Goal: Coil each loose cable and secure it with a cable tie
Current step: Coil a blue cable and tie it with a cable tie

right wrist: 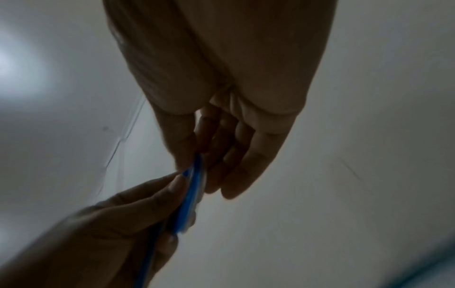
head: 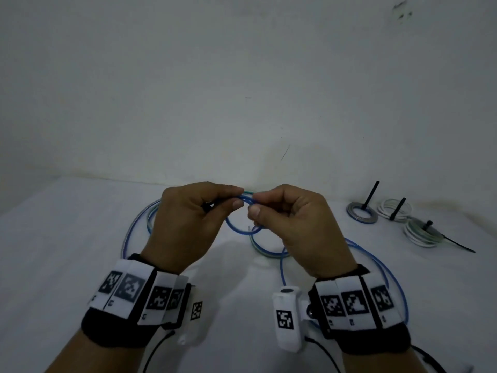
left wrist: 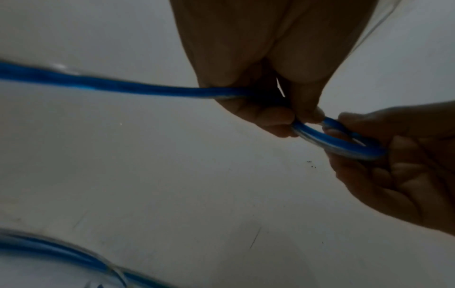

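Note:
A long blue cable (head: 387, 267) lies in loose loops on the white table (head: 53, 238). Both hands are raised above it, close together. My left hand (head: 215, 203) pinches a small loop of the blue cable (left wrist: 344, 142) between thumb and fingers, and a black piece, perhaps a cable tie, shows inside its curled fingers. My right hand (head: 269, 208) pinches the same small loop from the right side. In the right wrist view the blue cable (right wrist: 189, 194) runs between the fingertips of both hands.
Three coiled cables, each with a black tie, lie at the right back of the table: a grey coil (head: 361, 212), a white coil (head: 394, 208) and a white-grey coil (head: 423, 232). A pale wall (head: 242, 76) rises right behind the table.

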Demonstrator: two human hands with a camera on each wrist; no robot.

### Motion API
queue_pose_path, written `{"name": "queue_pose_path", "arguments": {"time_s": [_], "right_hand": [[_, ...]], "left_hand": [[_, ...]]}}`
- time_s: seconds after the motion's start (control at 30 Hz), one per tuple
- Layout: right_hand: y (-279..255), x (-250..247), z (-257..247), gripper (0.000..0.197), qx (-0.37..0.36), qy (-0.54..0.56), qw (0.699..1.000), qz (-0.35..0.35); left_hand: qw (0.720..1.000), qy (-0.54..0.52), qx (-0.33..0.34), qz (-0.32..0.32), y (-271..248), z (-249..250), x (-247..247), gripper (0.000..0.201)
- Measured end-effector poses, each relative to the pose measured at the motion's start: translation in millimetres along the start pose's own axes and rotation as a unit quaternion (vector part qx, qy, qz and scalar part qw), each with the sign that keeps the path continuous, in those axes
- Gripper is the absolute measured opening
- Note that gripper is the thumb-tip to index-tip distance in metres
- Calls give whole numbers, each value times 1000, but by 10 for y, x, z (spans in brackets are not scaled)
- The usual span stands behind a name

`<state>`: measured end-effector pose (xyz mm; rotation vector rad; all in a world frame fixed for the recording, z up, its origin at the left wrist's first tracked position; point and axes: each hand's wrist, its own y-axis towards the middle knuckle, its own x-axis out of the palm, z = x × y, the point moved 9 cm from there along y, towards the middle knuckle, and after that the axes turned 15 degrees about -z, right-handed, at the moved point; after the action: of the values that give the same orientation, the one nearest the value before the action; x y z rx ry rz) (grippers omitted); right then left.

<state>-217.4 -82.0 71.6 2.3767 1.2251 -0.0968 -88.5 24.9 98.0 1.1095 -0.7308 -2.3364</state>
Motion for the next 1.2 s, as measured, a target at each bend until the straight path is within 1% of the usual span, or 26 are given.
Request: {"name": "queue_pose_path", "arguments": {"time_s": [0.07, 0.13, 0.2, 0.27, 0.47, 0.57, 0.67, 0.73, 0.8, 0.9, 1.0, 1.03, 1.1, 1.17, 1.2], "right_hand": [[-14, -19, -31, 8, 9, -39, 999, -14], [-38, -51, -50, 9, 20, -55, 998, -25], [-55, -40, -62, 12, 30, -54, 997, -43], [-58, -11, -84, 19, 24, -66, 996, -50], [-45, -12, -147, 18, -19, -103, 994, 6], [-72, -67, -191, 16, -49, -97, 993, 56], [-103, -121, -190, 15, -63, -75, 988, 116], [-101, -127, -173, 12, -58, -55, 989, 127], [-67, -97, -123, 9, -25, -55, 994, 95], [-43, -61, -70, 6, 33, -141, 989, 13], [-69, -43, -122, 21, 46, -202, 978, -33], [-76, -21, -152, 22, 44, -221, 973, -45], [-80, 41, -195, 18, 41, -260, 963, -66], [-82, 60, -215, 12, 46, -269, 959, -72], [-84, 49, -221, 10, 49, -257, 963, -68]], "left_hand": [[1000, -11, 8, -18, 12, 38, 30, 16], [999, -19, 10, -42, 26, 66, 71, 15], [998, -38, -9, -58, 29, 33, 86, 16], [995, -68, -36, -57, 25, -24, 71, 16], [986, -146, -79, -9, 2, -164, -45, 14], [979, -178, -93, -19, -1, -174, 16, 16], [965, -236, -105, -51, 4, -147, 83, 26], [962, -240, -113, -61, 2, -151, 81, 27], [971, -200, -118, -53, -5, -171, 47, 21], [985, -117, -105, -64, 2, -118, 50, 15], [993, -32, -54, -98, 26, 50, 81, 14], [993, -14, -35, -108, 29, 103, 95, 15], [993, 7, -15, -120, 30, 158, 123, 16], [994, 2, -10, -109, 36, 156, 113, 16], [995, -8, -7, -97, 39, 150, 96, 16]]}}
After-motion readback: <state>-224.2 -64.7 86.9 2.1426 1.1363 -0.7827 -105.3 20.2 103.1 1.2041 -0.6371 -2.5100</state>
